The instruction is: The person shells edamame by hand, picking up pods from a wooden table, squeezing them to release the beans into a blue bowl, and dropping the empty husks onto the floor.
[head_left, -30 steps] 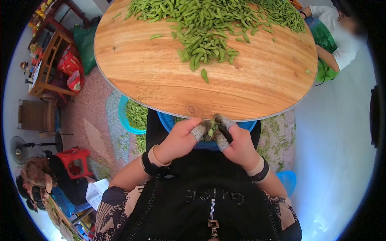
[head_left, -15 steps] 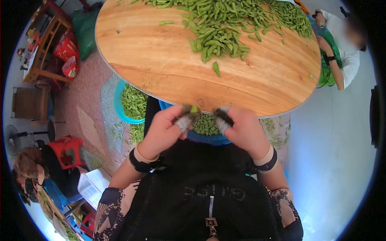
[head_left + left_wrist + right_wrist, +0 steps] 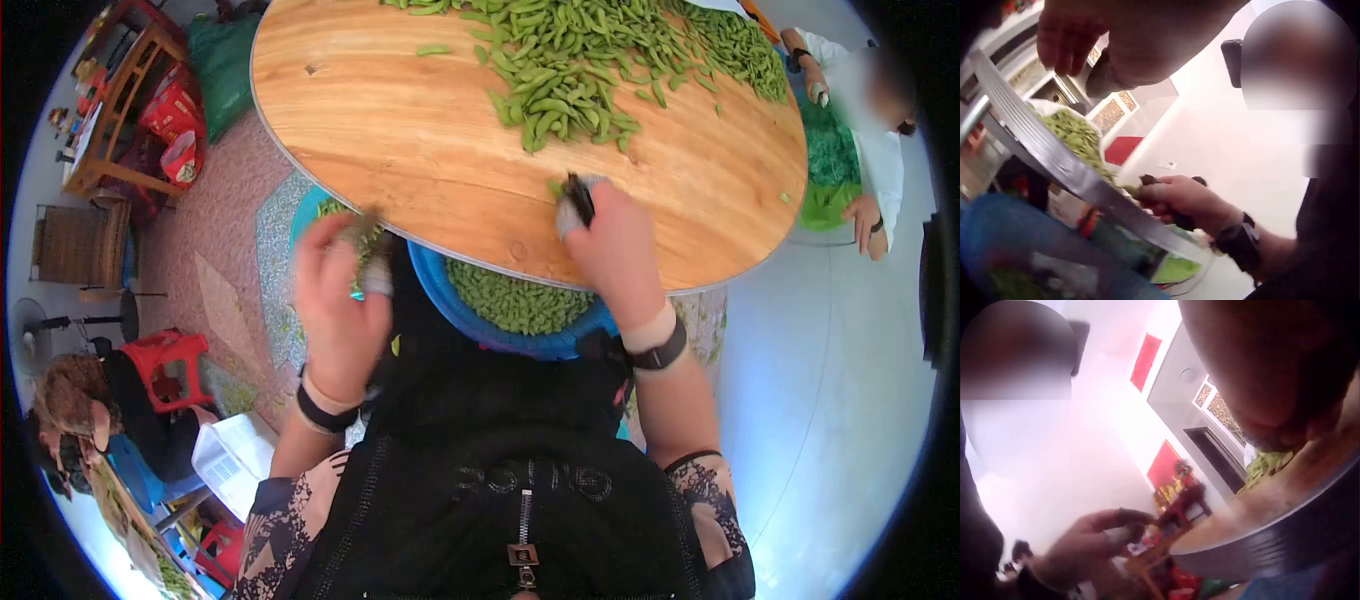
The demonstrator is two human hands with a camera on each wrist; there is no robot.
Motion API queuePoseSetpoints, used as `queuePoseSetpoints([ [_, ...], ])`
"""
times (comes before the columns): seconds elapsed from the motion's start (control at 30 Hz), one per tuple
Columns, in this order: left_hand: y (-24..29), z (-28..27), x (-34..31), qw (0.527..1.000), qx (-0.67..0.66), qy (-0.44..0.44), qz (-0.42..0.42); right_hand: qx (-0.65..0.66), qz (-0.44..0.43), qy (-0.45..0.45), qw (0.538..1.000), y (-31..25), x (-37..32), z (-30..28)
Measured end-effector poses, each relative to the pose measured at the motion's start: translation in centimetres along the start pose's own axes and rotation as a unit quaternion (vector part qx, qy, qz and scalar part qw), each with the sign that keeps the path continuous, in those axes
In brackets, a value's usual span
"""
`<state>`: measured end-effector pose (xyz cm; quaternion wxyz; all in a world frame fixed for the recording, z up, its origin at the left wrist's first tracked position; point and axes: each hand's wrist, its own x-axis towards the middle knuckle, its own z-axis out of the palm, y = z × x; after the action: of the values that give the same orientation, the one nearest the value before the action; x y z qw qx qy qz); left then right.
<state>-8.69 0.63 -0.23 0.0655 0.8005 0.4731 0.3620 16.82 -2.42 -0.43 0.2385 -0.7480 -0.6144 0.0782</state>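
My right hand, its finger and thumb bound in grey wraps, is over the near part of the round wooden table. A green soybean pod is pinched at its fingertips, with a dark strip showing along the finger. Blurred, my left hand is off the table's left edge, over the cyan basin of green pods, its fingers loosely bent and holding nothing visible. A blue basin with shelled green beans sits at my lap, partly under the table edge.
A heap of soybean pods covers the table's far side. Another person sits at the right. Left are a red stool, a white basket, a fan and scattered pods on the floor.
My hands were together at the table edge over the blue basin. They have parted: the left moved left over the cyan basin, the right moved forward onto the table to a pod.
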Motion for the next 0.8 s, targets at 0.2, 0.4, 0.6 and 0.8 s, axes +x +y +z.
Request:
queuePoseSetpoints([
  [0.2, 5.2, 4.5, -0.2, 0.816, -0.461, -0.291, -0.194, 0.250, -0.032, -0.035, 0.967, -2.7, -5.5, -1.1],
  [0.4, 6.6, 5.4, -0.1, 0.815, -0.462, -0.281, -0.209, 0.298, -0.013, -0.038, 0.954, -0.6, -7.3, -1.3],
  [0.6, 6.0, 5.4, -0.6, 0.843, -0.416, -0.321, -0.113, 0.382, 0.000, -0.129, 0.915, -0.5, -6.8, -2.3],
  [0.8, 6.7, 5.1, 0.1, 0.896, -0.313, -0.314, -0.003, 0.434, 0.009, -0.166, 0.886, 0.8, -7.0, -2.3],
])
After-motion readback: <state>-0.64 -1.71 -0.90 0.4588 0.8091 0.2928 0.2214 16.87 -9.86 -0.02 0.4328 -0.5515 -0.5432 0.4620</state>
